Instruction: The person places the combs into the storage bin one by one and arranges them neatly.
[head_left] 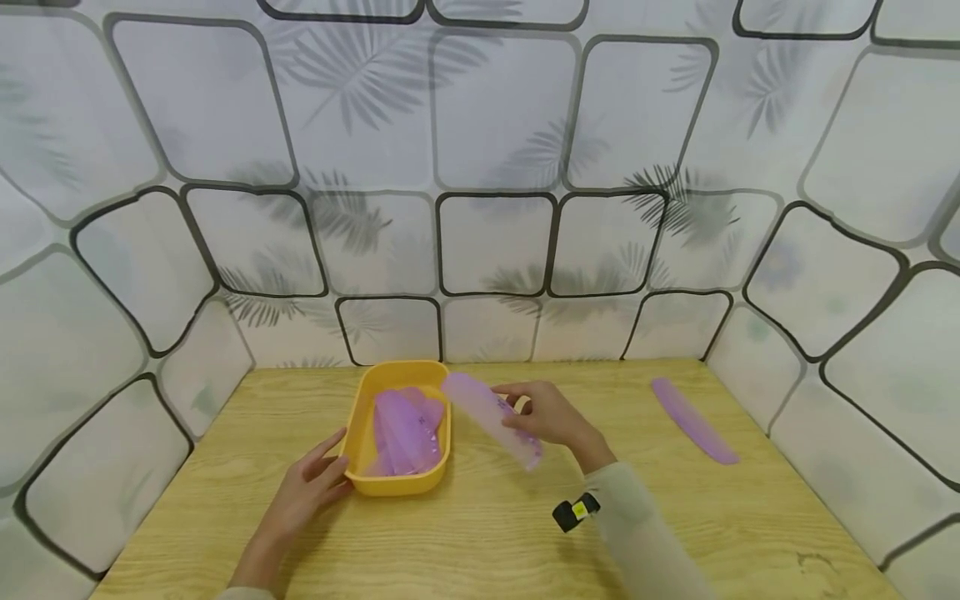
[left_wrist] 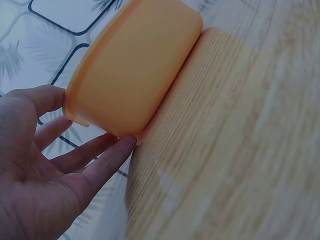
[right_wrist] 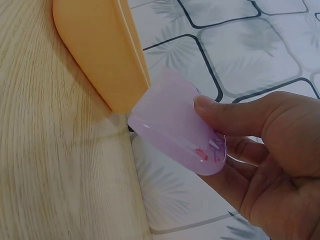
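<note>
A translucent purple comb (head_left: 487,412) with fine tooth lines and printed marks along its back is pinched in my right hand (head_left: 547,412). It hangs at a slant above the table, one end overlapping the right rim of the yellow plastic box (head_left: 397,486) in the head view. Inside the box lie several purple pieces (head_left: 408,429), overlapping each other. My left hand (head_left: 303,487) holds the box's near left corner, thumb at the rim and fingers (left_wrist: 107,160) against the outer wall. Another purple comb (head_left: 693,421) rests on the table at the right.
The wood-grain table (head_left: 480,542) is backed and flanked by patterned white cloth walls (head_left: 495,250). A small black device with a yellow label (head_left: 576,511) is strapped at the right wrist.
</note>
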